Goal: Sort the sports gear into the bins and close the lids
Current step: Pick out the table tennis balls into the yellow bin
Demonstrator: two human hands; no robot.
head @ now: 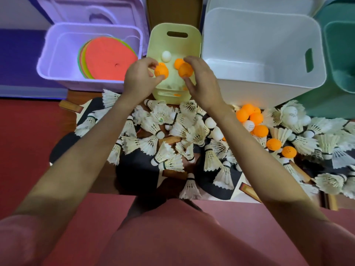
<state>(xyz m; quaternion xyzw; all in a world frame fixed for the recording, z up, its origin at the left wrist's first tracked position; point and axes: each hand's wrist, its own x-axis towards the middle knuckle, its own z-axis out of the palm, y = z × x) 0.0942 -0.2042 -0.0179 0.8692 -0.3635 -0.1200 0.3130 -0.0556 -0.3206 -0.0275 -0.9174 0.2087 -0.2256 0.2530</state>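
My left hand (pixel 139 76) pinches an orange ping-pong ball (pixel 161 72) over the small yellow bin (pixel 194 38). My right hand (pixel 199 81) holds another orange ball (pixel 185 70) over the same bin. Inside that bin lie a white ball (pixel 166 56) and an orange ball (pixel 178 62). A heap of white shuttlecocks (pixel 159 131) covers the floor in front of me, with more orange balls (pixel 251 117) and white balls (pixel 289 115) at the right. Table-tennis paddles (pixel 138 169) lie under the heap, mostly hidden.
A purple bin (pixel 48 60) at the left holds flat coloured discs (pixel 109 60), its lid (pixel 86 10) standing open behind. A large white bin (pixel 315 77) stands right of the yellow one, a green bin (pixel 342 54) at the far right. Red floor mat (pixel 28 141) lies left.
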